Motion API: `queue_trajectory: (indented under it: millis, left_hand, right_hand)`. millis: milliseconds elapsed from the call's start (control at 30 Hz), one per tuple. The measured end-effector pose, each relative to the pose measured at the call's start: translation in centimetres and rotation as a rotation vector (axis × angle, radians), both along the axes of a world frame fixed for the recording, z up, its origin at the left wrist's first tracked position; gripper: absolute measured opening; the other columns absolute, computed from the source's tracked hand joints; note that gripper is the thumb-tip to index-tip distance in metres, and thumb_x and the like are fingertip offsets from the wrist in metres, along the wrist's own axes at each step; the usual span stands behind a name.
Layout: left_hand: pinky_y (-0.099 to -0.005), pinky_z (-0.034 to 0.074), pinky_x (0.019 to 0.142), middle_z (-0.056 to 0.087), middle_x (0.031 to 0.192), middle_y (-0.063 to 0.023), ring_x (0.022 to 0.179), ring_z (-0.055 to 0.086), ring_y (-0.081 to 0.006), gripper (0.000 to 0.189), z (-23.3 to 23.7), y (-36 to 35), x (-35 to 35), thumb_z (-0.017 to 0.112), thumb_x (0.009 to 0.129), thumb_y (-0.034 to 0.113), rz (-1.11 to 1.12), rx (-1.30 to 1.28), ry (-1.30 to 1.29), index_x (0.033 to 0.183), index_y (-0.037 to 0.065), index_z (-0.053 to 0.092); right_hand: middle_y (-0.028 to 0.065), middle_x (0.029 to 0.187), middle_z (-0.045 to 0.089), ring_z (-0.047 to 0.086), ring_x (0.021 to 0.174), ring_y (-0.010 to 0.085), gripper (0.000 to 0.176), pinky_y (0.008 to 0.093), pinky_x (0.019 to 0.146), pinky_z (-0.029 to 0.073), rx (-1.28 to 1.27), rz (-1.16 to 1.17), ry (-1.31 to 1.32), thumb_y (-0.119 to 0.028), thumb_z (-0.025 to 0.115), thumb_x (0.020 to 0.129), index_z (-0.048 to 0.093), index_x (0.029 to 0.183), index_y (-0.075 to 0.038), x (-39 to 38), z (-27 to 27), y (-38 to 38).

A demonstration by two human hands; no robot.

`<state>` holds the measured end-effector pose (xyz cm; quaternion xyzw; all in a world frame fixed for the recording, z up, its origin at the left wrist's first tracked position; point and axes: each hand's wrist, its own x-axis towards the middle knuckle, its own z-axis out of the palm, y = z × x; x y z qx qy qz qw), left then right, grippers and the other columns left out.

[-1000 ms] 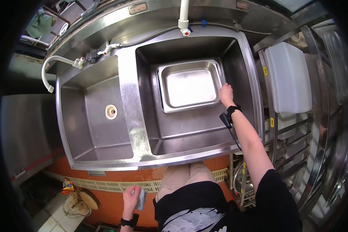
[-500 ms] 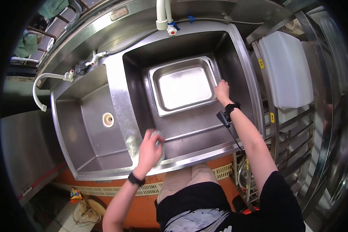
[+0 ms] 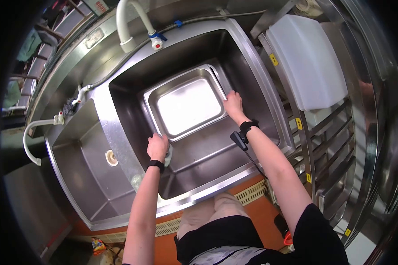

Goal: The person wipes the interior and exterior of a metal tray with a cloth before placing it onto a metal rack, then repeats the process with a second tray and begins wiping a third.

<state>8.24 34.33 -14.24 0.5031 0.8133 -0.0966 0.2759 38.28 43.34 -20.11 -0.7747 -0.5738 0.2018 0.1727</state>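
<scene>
Metal pan: a rectangular, shallow metal pan lies open side up in the large right basin; its interior is bright with reflected light; another metal edge shows along its right side.
Right hand: the right hand is at the pan's right rim; its fingers are drawn in narrowly, gripping that rim.
Left hand: the left hand is at the pan's near left corner; its fingers are bent around a pale cloth; whether the fingertips touch the pan cannot be told.
Wrists: a black band encircles the left wrist; a black device with a cable is at the right wrist.
Left basin: the smaller left basin has a round drain in its floor; a curved white faucet stands at its outer rear corner.
Tall faucet: a white tall faucet rises behind the right basin.
Rack: translucent plastic containers sit on a metal rack, right of the sink.
</scene>
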Motion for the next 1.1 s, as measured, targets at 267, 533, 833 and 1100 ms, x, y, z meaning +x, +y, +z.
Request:
queue_trajectory:
  millis: [267,533,833,1100]
  left_hand:
    - [-0.0436,0.048,0.087,0.061,0.111,-0.0240,0.105,0.059,-0.0363,0.058,-0.2,1.7,-0.3,0.062,0.080,0.044,0.119,-0.121,-0.055,0.113,-0.003,0.054]
    - [-0.0420,0.047,0.088,0.060,0.113,-0.0249,0.107,0.058,-0.0364,0.058,-1.1,2.0,-1.0,0.064,0.079,0.041,0.171,-0.149,-0.108,0.113,-0.006,0.054]
    - [-0.0453,0.045,0.092,0.053,0.116,-0.0289,0.108,0.054,-0.0423,0.053,-1.5,1.9,-0.8,0.061,0.075,0.020,0.281,0.016,-0.141,0.117,-0.005,0.040]
    - [-0.0463,0.045,0.090,0.052,0.115,-0.0294,0.108,0.052,-0.0429,0.051,-0.8,1.9,-0.1,0.062,0.075,0.017,0.227,0.058,-0.155,0.116,-0.003,0.038]
  right_hand:
    - [0.0235,0.087,0.062,0.059,0.089,0.0404,0.024,0.0444,0.083,0.048,-0.080,-0.033,0.064,-0.013,0.067,0.068,0.057,0.086,0.001,0.9,-1.8,1.3]
    - [0.0250,0.093,0.064,0.063,0.090,0.0388,0.037,0.0408,0.078,0.051,-0.394,0.008,0.178,-0.019,0.072,0.063,0.058,0.090,0.004,1.4,-0.3,2.5]
    - [0.0245,0.091,0.064,0.063,0.090,0.0388,0.032,0.0421,0.081,0.050,-0.306,0.134,0.071,-0.015,0.069,0.064,0.060,0.089,0.003,1.6,0.6,2.1]
    - [0.0285,0.096,0.062,0.060,0.092,0.0436,0.023,0.0459,0.083,0.049,-0.255,0.107,0.037,-0.007,0.058,0.071,0.062,0.088,0.006,0.7,2.8,1.4]
